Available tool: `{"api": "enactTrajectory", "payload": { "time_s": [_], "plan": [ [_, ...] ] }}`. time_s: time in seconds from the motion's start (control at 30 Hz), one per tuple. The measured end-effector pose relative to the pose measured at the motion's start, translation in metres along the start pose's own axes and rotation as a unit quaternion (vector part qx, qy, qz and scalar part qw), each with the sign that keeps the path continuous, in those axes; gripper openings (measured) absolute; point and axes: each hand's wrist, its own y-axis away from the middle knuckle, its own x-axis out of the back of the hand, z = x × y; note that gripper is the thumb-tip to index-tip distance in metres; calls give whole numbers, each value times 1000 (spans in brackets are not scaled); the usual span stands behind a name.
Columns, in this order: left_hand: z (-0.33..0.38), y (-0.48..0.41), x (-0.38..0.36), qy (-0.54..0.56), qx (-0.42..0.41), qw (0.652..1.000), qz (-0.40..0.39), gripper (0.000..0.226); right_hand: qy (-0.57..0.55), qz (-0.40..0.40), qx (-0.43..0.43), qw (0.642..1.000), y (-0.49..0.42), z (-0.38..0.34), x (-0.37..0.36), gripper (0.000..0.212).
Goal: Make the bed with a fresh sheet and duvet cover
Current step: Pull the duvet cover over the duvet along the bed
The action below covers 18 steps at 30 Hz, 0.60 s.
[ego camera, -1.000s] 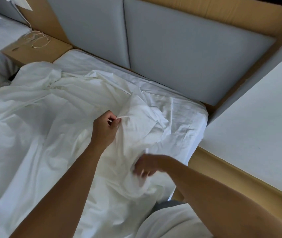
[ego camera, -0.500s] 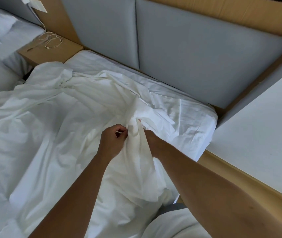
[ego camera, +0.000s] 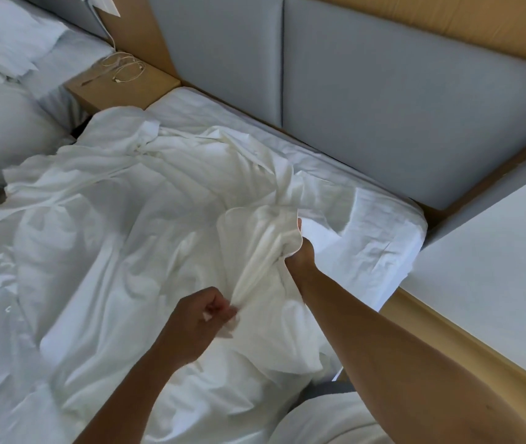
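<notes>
Holding a fold of duvet cover (ego camera: pixel 261 251) taut by the bed's (ego camera: pixel 370 216) head corner: left grip (ego camera: pixel 203 316) pinches its tip, right grip (ego camera: pixel 301 254) clutches its edge, probably to find a corner.

White duvet cover (ego camera: pixel 120 238), grey headboard (ego camera: pixel 383 107)

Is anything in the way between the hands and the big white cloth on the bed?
No, nothing visible. The left hand pinches a bunched fold of the white cloth, and the right hand grips it higher up, partly under its edge.
</notes>
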Motion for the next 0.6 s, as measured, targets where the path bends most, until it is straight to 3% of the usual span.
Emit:
{"api": "enactTrajectory", "payload": {
  "time_s": [0.1, 0.13, 0.17, 0.27, 0.37, 0.43, 0.5, 0.53, 0.6],
  "plan": [
    [25, -39, 22, 198, 34, 980, 9, 7, 38, 0, -24, 999, -2, 6, 3, 49],
    [31, -56, 24, 224, 55, 973, 24, 15, 65, -9, -19, 998, 4, 7, 2, 51],
    [37, -71, 21, 202, 68, 977, 26, 24, 99, -35, 7, 994, 10, 10, 1, 48],
    [44, -100, -9, 85, 52, 995, 27, 25, 16, -55, 30, 998, 24, 8, -8, 15],
    [45, -120, -29, 66, 25, 991, 111, 26, 176, -5, 79, 981, 20, 3, 2, 16],
    [50, -131, -34, 62, 11, 986, 157, 26, 384, 35, 75, 920, 15, 1, 11, 21],
    [56, -142, -35, 33, -21, 979, 199, 28, 501, 78, 89, 857, 15, 4, 13, 24],
    [60, -146, -35, 15, -41, 976, 214, 29, 509, 96, 100, 850, 18, 7, 15, 16],
    [64, -153, -34, 9, -62, 967, 246, 27, 429, 127, 97, 889, 30, 23, 16, 16]
  ]
}}
